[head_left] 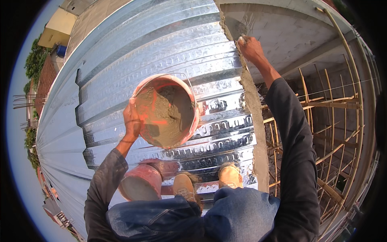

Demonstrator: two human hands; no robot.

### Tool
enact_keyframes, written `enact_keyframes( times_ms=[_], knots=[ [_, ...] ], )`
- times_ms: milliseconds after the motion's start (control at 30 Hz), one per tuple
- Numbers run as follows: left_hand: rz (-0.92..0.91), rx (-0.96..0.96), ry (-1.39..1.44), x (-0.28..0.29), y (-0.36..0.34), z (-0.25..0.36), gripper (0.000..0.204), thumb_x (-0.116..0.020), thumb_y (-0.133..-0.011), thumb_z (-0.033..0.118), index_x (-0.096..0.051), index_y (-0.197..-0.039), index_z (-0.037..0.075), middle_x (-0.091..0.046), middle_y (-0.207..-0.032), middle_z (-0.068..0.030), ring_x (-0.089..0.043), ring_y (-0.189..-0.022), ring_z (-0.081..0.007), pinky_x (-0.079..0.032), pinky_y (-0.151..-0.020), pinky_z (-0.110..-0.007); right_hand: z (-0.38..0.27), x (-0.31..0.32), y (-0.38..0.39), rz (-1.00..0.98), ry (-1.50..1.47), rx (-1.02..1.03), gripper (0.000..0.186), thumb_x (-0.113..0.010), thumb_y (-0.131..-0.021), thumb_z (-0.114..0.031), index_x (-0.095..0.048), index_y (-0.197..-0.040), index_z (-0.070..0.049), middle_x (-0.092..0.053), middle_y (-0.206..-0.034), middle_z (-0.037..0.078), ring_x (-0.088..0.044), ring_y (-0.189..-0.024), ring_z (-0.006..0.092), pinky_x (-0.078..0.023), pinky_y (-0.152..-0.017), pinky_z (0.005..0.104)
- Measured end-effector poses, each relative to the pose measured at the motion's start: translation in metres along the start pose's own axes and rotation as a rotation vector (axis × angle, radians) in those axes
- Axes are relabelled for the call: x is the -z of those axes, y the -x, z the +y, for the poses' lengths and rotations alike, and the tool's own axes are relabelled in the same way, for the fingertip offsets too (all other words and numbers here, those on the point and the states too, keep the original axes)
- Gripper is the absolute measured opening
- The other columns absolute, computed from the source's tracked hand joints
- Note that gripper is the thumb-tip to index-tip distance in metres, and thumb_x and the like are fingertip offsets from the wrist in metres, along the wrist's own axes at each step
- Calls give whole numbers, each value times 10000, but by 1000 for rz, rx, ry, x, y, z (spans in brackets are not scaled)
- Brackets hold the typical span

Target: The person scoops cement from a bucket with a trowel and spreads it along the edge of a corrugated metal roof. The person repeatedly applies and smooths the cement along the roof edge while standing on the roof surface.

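Observation:
My left hand grips the left rim of a reddish-orange bucket, which is tilted so that its mouth faces me. Wet grey mortar lies inside and coats its wall. Stretched out to the far right, my right hand is closed on the pale handle of a trowel. Its grey blade is at the top of the wall, beside the end of the metal sheets, and blends into the mortar there. A rough mortar strip runs along that edge.
Ribbed shiny metal sheets spread under me and to the left. A second reddish bucket stands by my left shoe. Right of the mortar edge is a drop with bamboo scaffolding and a grey wall.

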State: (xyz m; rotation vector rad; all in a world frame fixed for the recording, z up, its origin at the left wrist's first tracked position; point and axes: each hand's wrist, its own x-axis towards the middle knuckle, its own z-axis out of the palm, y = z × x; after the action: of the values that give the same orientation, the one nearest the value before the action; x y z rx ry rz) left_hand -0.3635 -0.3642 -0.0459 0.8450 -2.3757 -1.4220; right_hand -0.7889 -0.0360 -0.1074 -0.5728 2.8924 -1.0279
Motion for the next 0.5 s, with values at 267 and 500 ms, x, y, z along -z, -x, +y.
enact_keyframes(
  times_ms=[267, 500],
  knots=[
    [3, 37, 25, 4, 0, -2, 709, -366, -1178, 556, -661, -1393, -52, -723, -1250, -116, -642, -1136, -181, -526, -991, -344, 6, 4, -5, -43, -35, -25, 413, -573, -1052, -357, -730, -1187, 0, -757, -913, 254, -758, -804, 412, -581, -770, 512],
    [12, 52, 40, 0, 0, 2, 703, -371, -1179, 554, -657, -1404, -48, -724, -1247, -110, -651, -1128, -176, -533, -985, -339, 13, 1, -3, -57, -116, 8, 387, -571, -1057, -347, -665, -981, 21, -685, -717, 182, -674, -535, 291, -548, -598, 466]
  ],
)
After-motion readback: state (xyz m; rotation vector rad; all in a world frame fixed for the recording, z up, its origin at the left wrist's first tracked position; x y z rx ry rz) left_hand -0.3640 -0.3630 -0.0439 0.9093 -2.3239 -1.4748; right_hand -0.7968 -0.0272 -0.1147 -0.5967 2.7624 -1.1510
